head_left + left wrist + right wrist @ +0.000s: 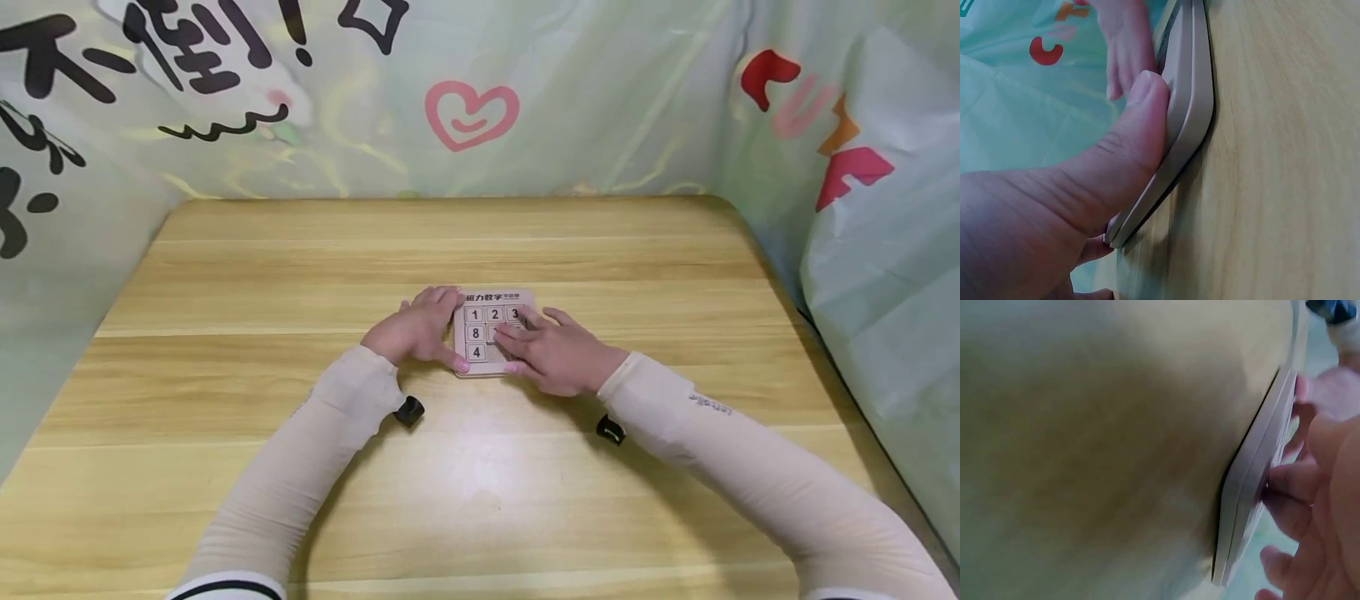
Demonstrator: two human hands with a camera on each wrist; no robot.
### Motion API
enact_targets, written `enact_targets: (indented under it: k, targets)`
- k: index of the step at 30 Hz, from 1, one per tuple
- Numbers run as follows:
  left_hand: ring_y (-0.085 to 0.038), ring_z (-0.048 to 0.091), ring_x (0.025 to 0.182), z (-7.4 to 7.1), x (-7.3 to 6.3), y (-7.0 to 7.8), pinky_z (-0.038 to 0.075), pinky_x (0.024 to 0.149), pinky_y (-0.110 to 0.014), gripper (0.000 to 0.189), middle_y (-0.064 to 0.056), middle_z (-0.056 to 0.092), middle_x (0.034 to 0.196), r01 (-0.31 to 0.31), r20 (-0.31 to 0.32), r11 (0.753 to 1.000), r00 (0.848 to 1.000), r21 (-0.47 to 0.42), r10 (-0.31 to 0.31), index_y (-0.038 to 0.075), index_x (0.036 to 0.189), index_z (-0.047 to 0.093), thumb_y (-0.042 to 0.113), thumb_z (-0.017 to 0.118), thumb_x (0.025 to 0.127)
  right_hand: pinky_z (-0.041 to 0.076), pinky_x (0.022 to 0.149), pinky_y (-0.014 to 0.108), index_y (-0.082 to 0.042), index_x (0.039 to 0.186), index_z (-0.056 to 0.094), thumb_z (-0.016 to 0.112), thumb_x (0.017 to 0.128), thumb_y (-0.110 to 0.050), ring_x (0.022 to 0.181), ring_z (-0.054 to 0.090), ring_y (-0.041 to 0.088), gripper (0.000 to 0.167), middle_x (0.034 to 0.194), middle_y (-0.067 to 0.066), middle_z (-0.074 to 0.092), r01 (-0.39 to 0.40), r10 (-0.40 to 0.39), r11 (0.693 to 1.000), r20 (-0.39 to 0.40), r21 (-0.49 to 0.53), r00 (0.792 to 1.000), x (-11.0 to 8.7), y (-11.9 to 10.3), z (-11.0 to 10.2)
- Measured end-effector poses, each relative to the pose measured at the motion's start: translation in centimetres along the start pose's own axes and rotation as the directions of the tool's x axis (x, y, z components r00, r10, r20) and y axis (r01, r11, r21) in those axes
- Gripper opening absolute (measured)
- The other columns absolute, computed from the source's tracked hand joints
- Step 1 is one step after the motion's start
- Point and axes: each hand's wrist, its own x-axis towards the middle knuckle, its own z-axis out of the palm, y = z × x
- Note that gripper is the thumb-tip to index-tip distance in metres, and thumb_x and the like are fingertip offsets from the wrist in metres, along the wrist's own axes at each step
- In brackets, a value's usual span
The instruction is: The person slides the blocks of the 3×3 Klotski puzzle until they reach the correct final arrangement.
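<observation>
A pale pink sliding number puzzle [476,333] lies flat on the wooden table. Tiles 1, 2, 3, 8 and 4 are readable, with a gap in the bottom row; fingers cover the tiles at the right. At its left side my left hand [417,327] grips the board, the thumb [1141,106] on the near corner and fingers at the far corner. From the right, my right hand [566,357] reaches over the board with extended fingertips on the tiles. Its thumb is by the near edge. The right wrist view shows the fingers [1294,487] touching the board's top.
The light wooden table [480,508] spreads around the puzzle. Behind it hangs a printed pale green sheet [600,92], which also covers the right side. Small black devices [409,412] sit under both wrists, beside beige sleeves [720,442].
</observation>
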Motion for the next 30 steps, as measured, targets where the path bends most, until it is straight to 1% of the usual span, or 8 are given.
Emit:
enact_targets:
  k: [2,6,9,13,18,22,26,30]
  targets:
    - [-0.033,0.008,0.146,0.0,0.0,0.0,0.009,0.112,-0.065,0.115,-0.013,0.013,0.160,0.000,-0.003,1.000,1.000,0.001,0.000,0.007,0.152,0.021,0.054,0.082,0.067,0.019,0.113,0.060,-0.011,0.148,0.040,0.039,0.103,-0.041,0.143,0.019,0.039,0.054,0.152,0.005,0.036,-0.017,0.017,1.000,0.005,0.001,1.000,0.5,-0.2,0.0]
    - [-0.034,0.007,0.146,0.1,-0.1,-0.1,0.009,0.112,-0.065,0.114,-0.014,0.014,0.160,0.000,-0.007,1.000,1.000,0.006,0.000,0.007,0.152,0.021,0.053,0.082,0.067,0.016,0.114,0.058,-0.011,0.148,0.039,0.037,0.104,-0.043,0.144,0.018,0.037,0.055,0.152,0.004,0.036,0.047,-0.047,0.999,0.033,0.023,0.998,0.7,-1.1,-0.2]
    - [-0.034,0.008,0.146,0.1,-0.1,-0.1,0.009,0.112,-0.065,0.115,-0.014,0.014,0.160,-0.003,-0.009,1.000,1.000,0.003,0.003,0.007,0.152,0.021,0.053,0.083,0.067,0.021,0.113,0.059,-0.011,0.139,0.054,0.040,0.103,-0.042,0.141,0.028,0.035,0.050,0.143,0.003,0.049,0.065,-0.065,0.998,0.002,0.003,0.998,0.5,-1.3,-0.6]
    - [-0.033,0.008,0.146,0.0,-0.1,0.0,0.008,0.112,-0.065,0.116,-0.014,0.013,0.160,-0.005,-0.009,1.000,1.000,-0.002,0.005,0.007,0.152,0.021,0.054,0.083,0.066,0.026,0.111,0.059,-0.013,0.125,0.067,0.045,0.102,-0.039,0.136,0.039,0.032,0.041,0.131,0.001,0.061,0.009,-0.011,0.999,-0.052,-0.031,0.999,0.4,-0.6,-1.3]
    - [-0.032,0.008,0.146,0.1,0.0,0.0,0.009,0.112,-0.065,0.115,-0.013,0.013,0.160,-0.004,-0.004,1.000,1.000,0.003,0.004,0.007,0.151,0.021,0.055,0.082,0.066,0.016,0.115,0.057,-0.010,0.148,0.042,0.039,0.104,-0.041,0.143,0.020,0.035,0.054,0.151,0.006,0.038,0.028,-0.029,0.999,0.014,0.026,0.999,1.3,-0.6,-1.2]
    - [-0.033,0.010,0.146,0.1,-0.1,0.0,0.010,0.111,-0.066,0.115,-0.014,0.015,0.159,-0.020,-0.014,1.000,1.000,-0.002,0.020,0.006,0.151,0.022,0.055,0.082,0.066,0.010,0.116,0.056,-0.011,0.153,0.029,0.037,0.104,-0.044,0.145,0.011,0.036,0.060,0.156,0.005,0.027,0.025,-0.026,0.999,0.071,0.023,0.997,2.0,-0.7,-0.9]
    - [-0.033,0.009,0.146,0.1,-0.1,0.0,0.010,0.111,-0.066,0.116,-0.014,0.015,0.159,-0.011,-0.014,1.000,1.000,0.003,0.011,0.006,0.152,0.022,0.055,0.083,0.066,0.010,0.116,0.057,-0.012,0.152,0.031,0.036,0.104,-0.044,0.145,0.012,0.036,0.058,0.156,0.004,0.029,0.032,-0.035,0.999,0.095,0.026,0.995,2.4,-0.8,-0.9]
    - [-0.034,0.007,0.146,0.0,-0.2,-0.1,0.008,0.112,-0.065,0.116,-0.014,0.013,0.160,-0.002,-0.007,1.000,1.000,-0.002,0.002,0.007,0.152,0.020,0.054,0.083,0.066,0.013,0.114,0.060,-0.013,0.146,0.044,0.036,0.105,-0.040,0.144,0.018,0.035,0.051,0.150,0.002,0.039,0.085,-0.096,0.989,0.090,0.122,0.991,2.0,-0.6,-1.3]
